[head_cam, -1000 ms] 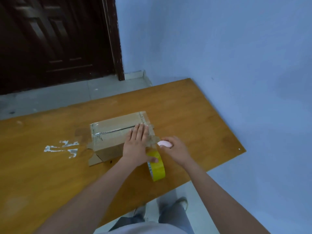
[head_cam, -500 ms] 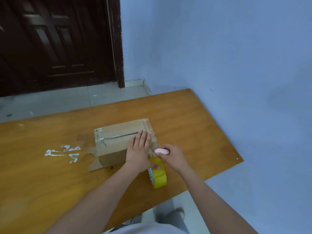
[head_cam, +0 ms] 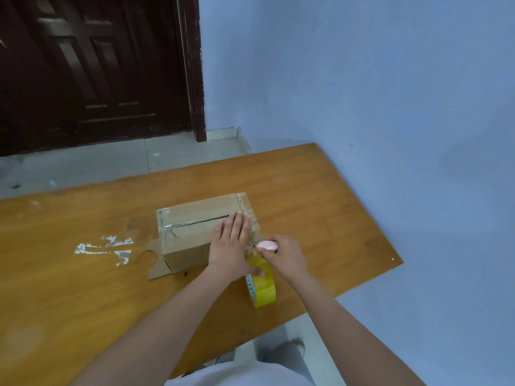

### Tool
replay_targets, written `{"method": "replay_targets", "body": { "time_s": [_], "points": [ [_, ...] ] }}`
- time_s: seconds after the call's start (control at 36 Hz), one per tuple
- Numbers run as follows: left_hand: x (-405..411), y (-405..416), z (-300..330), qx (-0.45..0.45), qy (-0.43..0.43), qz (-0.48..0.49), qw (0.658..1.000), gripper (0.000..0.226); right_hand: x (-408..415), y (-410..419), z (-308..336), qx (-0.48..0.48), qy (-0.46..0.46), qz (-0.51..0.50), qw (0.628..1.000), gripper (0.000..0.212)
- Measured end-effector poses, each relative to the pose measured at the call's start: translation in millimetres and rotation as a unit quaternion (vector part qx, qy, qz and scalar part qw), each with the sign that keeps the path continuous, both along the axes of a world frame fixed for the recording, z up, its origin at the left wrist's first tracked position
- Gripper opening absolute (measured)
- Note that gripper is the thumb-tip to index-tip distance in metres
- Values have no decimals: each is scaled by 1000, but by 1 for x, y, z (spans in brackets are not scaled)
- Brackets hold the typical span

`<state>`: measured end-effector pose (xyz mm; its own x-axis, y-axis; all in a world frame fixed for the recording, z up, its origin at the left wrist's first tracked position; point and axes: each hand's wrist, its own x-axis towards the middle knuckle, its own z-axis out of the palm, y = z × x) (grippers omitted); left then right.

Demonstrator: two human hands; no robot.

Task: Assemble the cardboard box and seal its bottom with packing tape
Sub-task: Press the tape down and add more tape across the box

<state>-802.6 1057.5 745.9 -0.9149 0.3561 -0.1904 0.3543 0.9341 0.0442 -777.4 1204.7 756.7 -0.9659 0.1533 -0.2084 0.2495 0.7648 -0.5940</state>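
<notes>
Cutting tape: left hand (head_cam: 229,245) flat on box (head_cam: 192,232), thumb holding roll (head_cam: 262,288); right hand (head_cam: 287,256) gripping cutter (head_cam: 267,245); next, slice cleanly.

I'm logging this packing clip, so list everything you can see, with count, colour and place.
cardboard box: one, brown, middle of the table, taped seam facing up
tape roll: one, yellow, on edge near the table's front edge
cutter: one, pink, at the box's right end
table: one, orange-brown wood, white smears at left
door: one, dark brown, far left
wall: blue, right
left hand: flat on the box
right hand: grips the cutter
</notes>
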Motion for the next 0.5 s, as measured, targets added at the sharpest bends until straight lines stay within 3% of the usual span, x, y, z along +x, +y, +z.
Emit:
{"method": "replay_targets", "body": {
  "time_s": [0.11,0.31,0.5],
  "points": [
    [-1,0,-1,1,2,0,1000,134,3,0,-4,14,12,-24,1000,42],
    [0,0,-2,1,3,4,1000,136,4,22,-21,5,3,-158,987,38],
    [-2,2,-3,-2,6,10,1000,137,8,39,-58,7,-91,-107,990,43]
  ]
}}
